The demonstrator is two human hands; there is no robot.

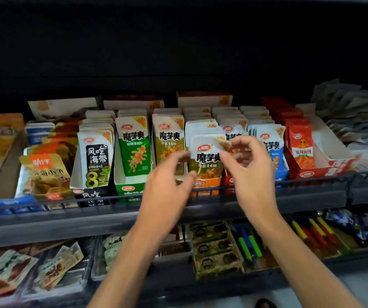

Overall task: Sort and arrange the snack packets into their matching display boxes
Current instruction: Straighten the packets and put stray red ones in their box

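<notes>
Snack packets stand in rows in display boxes on a dark shelf. An olive-and-white packet (205, 161) stands at the front of the orange box (205, 185). My left hand (169, 176) is at its left edge, fingers relaxed and spread, fingertips touching or nearly touching it. My right hand (249, 165) is at its upper right corner; the thumb tip touches the edge and the fingers curl loosely above with a gap between them. Neither hand plainly holds the packet. To the left are matching olive packets (169, 141) and green packets (134, 147) in a green box (129, 188).
Black kelp packets (96, 158) stand far left, blue packets (272, 147) and a red box (307, 174) to the right. A dark shelf rail (67, 218) runs along the front. The lower shelf holds mixed packets (214, 247) and coloured sticks (312, 232).
</notes>
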